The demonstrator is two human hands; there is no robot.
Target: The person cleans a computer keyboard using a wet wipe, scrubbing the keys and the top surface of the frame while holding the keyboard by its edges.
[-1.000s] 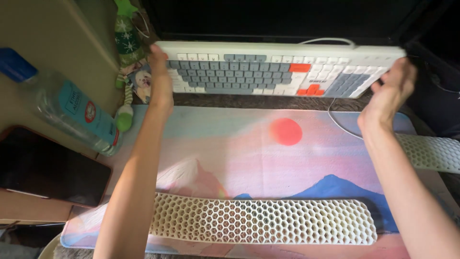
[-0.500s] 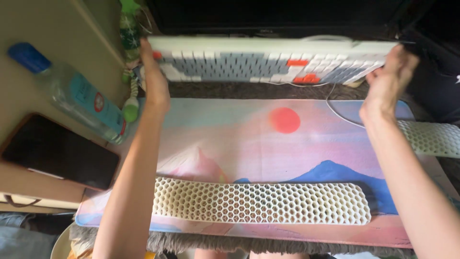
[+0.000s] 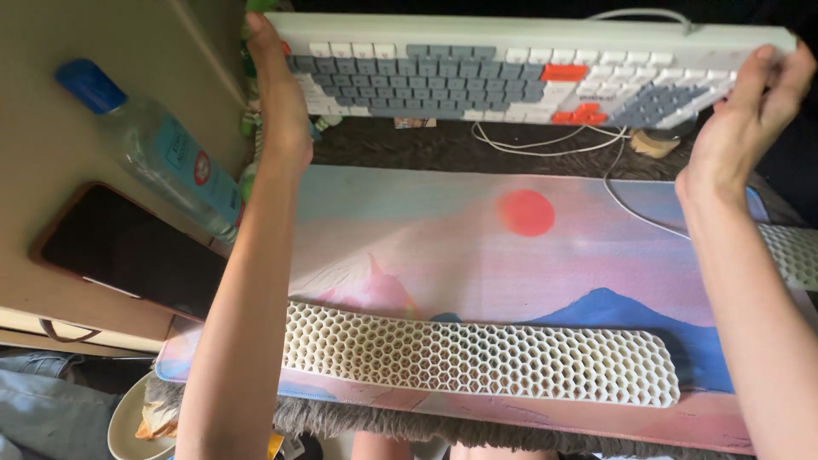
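I hold a long keyboard (image 3: 511, 72) with white, grey and orange keys, lifted off the desk and tilted toward me. My left hand (image 3: 277, 94) grips its left end and my right hand (image 3: 745, 115) grips its right end. Its white cable (image 3: 545, 145) hangs down behind it. Below lies a pink and blue desk mat (image 3: 443, 247) printed with a red sun and mountains. A white honeycomb wrist rest (image 3: 477, 358) lies across the mat's near side.
A beige box (image 3: 77, 170) at the left carries a lying clear bottle with a blue cap (image 3: 153, 145) and a dark phone (image 3: 128, 247). A second honeycomb pad (image 3: 788, 251) sits at the right edge. Grey fur (image 3: 358, 422) edges the desk front.
The keyboard has risen off the mat and moved up and away from the wrist rest, with both hands staying on its ends. Its cable now shows beneath it.
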